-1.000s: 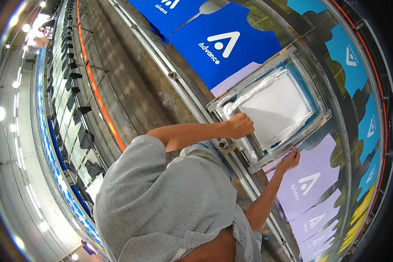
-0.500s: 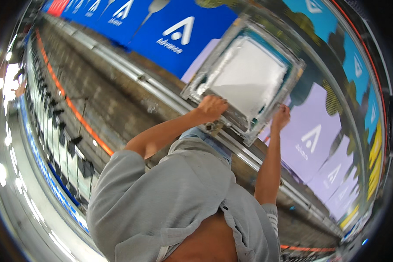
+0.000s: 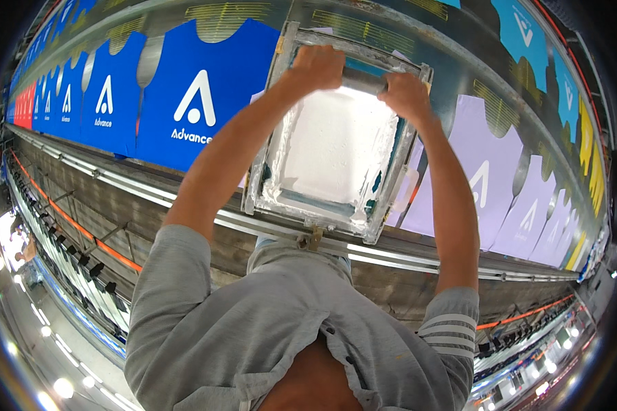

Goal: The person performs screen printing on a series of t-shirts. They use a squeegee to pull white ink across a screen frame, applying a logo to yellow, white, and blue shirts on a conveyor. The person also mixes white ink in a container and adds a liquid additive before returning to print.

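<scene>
A screen-printing frame (image 3: pixel 255 179) with a metal rim lies over the printing table in front of me, white ink (image 3: pixel 325 140) spread across its mesh. At the far end of the frame, both hands are closed round a squeegee (image 3: pixel 363 80), whose bar shows between them. My left hand (image 3: pixel 319 66) grips its left part, and my right hand (image 3: pixel 406 97) its right part. The squeegee's lower edge is hard to see. Thick smears of white ink line the inner sides of the frame.
Blue fabric pieces (image 3: pixel 206 103) with white prints lie in a row to the left. Lilac pieces (image 3: pixel 469 178) continue to the right, with turquoise pieces (image 3: pixel 521 34) beyond. A metal rail (image 3: pixel 140 188) runs along the table's near edge, with a small clamp (image 3: pixel 310 240) at the frame.
Both hands have moved from the frame's near part and right side to its far end and now hold the squeegee. The view has turned, so the frame looks more upright.
</scene>
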`<state>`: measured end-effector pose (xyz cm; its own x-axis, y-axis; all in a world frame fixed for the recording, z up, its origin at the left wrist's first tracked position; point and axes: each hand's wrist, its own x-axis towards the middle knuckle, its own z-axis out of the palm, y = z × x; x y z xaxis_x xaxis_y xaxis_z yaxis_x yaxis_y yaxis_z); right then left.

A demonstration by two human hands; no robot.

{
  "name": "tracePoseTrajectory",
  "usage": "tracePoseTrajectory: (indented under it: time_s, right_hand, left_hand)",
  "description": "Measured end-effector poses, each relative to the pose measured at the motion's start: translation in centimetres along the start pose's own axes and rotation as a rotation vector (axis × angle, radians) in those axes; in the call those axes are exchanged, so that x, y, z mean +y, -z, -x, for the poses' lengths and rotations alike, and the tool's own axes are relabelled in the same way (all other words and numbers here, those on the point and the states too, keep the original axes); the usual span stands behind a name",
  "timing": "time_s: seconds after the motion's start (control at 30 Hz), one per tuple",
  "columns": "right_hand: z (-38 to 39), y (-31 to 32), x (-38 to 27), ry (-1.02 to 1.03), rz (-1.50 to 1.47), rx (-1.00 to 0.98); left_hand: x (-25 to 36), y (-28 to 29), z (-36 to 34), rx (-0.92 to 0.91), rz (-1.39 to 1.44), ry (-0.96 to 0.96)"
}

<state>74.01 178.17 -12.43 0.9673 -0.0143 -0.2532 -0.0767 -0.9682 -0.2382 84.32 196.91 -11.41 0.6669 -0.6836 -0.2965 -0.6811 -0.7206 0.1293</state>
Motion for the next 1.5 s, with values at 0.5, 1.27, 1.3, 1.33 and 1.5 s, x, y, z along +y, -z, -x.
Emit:
tracePoseTrajectory:
  time_s: [0.5, 1.27, 1.3, 1.33, 1.5]
  right_hand:
    - [14.5, -8.4, -7.8, 0.145, -0.073, 0.227]
    - [1.2, -1.3, -1.8, -0.048, -0.063, 0.047]
    - [2.5, -2.3, -2.1, 0.022, -0.045, 0.106]
    - [4.0, -4.0, -2.4, 0.089, -0.024, 0.175]
    - [13.4, -7.9, -7.1, 0.169, -0.1, 0.248]
  left_hand:
    - [2.1, -8.3, 16.6, 0.007, 0.172, -0.045]
    - [-1.1, -2.8, 1.0, 0.09, -0.014, -0.085]
    - [-0.7, -3.3, 2.7, 0.046, 0.004, -0.077]
    - [-0.3, -3.7, 4.4, 0.011, 0.019, -0.074]
    - [2.2, -7.1, 15.3, -0.068, 0.181, -0.016]
